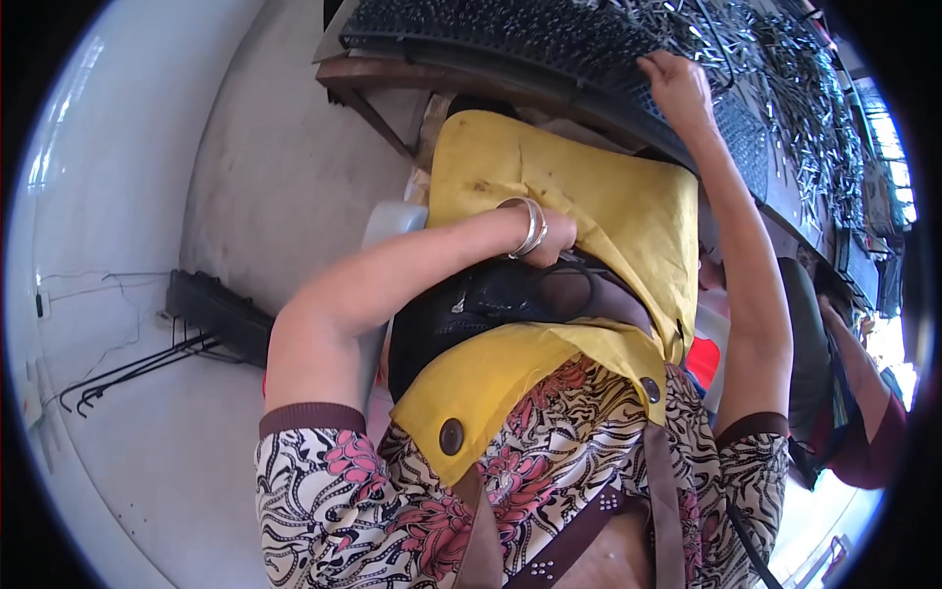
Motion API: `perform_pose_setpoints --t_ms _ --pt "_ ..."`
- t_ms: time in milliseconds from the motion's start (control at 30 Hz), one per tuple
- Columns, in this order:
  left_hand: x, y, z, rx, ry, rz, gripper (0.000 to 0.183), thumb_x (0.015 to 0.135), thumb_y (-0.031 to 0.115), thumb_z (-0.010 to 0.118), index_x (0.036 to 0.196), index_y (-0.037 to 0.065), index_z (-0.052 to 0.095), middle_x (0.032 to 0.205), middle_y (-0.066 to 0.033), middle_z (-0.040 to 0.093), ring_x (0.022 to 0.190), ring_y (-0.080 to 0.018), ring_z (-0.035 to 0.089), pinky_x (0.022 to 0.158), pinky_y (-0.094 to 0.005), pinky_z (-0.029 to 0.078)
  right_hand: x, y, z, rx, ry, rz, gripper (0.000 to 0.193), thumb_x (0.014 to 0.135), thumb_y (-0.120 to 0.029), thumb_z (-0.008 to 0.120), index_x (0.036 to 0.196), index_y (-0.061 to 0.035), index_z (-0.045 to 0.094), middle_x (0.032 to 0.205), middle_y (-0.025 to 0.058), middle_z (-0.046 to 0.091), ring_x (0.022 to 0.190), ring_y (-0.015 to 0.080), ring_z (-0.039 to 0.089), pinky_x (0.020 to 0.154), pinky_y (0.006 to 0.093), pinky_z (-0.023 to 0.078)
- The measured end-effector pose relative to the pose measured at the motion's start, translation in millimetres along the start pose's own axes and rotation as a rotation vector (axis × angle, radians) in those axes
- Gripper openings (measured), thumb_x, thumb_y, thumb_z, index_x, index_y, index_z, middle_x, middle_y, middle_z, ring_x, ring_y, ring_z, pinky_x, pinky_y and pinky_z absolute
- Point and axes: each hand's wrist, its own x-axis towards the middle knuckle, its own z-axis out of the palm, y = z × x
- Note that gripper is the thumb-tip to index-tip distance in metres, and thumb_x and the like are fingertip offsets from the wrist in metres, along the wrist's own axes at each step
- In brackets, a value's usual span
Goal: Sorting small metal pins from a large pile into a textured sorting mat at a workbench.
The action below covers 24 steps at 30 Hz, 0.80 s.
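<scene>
Two bare hands work well apart: the right hand (677, 90), thumb and fingers bent close, hovers or rests at a long black perforated tray (471, 57) along the brown-edged surface's (378, 77) near edge; whether its fingertips meet cannot be told. Slender silver metal pieces (810, 123) lie toward the right end. The left hand (557, 239) curls against a yellow cloth apron (628, 196), its grip hidden.
</scene>
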Motion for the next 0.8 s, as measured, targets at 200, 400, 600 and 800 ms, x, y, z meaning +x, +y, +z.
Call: perform_pose_setpoints --t_ms 200,400,600,800 --pt "-3.6 -4.7 -1.3 0.022 -0.002 -0.009 0.023 0.066 0.018 0.063 0.080 -0.001 0.062 0.080 -0.0184 0.062 0.078 -0.0310 0.060 0.068 -0.0377 0.048 7.2 -1.7 -9.0 -0.031 -0.140 0.057 0.023 0.078 -0.021 0.058 0.070 0.0003 0.058 0.066 0.0213 0.054 0.065 0.0370 0.054 0.060 0.0417 0.042" --pt "-15.3 -3.6 -14.1 0.109 -0.006 -0.025 0.020 0.066 0.015 0.062 0.079 -0.001 0.062 0.081 -0.0187 0.061 0.079 -0.0323 0.059 0.070 -0.0372 0.047 -11.4 11.2 -4.6 0.068 -0.132 0.095 0.021 0.081 -0.021 0.057 0.086 -0.0021 0.062 0.060 0.0201 0.055 0.057 0.0343 0.056 0.054 0.0376 0.044" --pt "-33.0 -18.4 -20.4 -0.067 0.105 -0.088 0.018 0.067 0.014 0.058 0.075 -0.002 0.058 0.074 -0.0203 0.058 0.072 -0.0345 0.057 0.065 -0.0391 0.045 -34.3 -1.9 -1.0 -0.012 0.075 -0.006 0.032 0.081 -0.021 0.059 0.108 -0.0024 0.054 0.062 0.0198 0.056 0.059 0.0328 0.059 0.053 0.0386 0.044" --pt "-32.1 -17.7 -20.1 -0.093 0.172 -0.101 0.021 0.064 0.014 0.056 0.076 -0.002 0.061 0.078 -0.0212 0.060 0.076 -0.0339 0.059 0.067 -0.0387 0.046 -69.5 0.0 -4.4 0.173 0.119 -0.003 0.022 0.078 -0.008 0.060 0.098 -0.0005 0.058 0.066 0.0160 0.058 0.057 0.0263 0.058 0.054 0.0320 0.044"
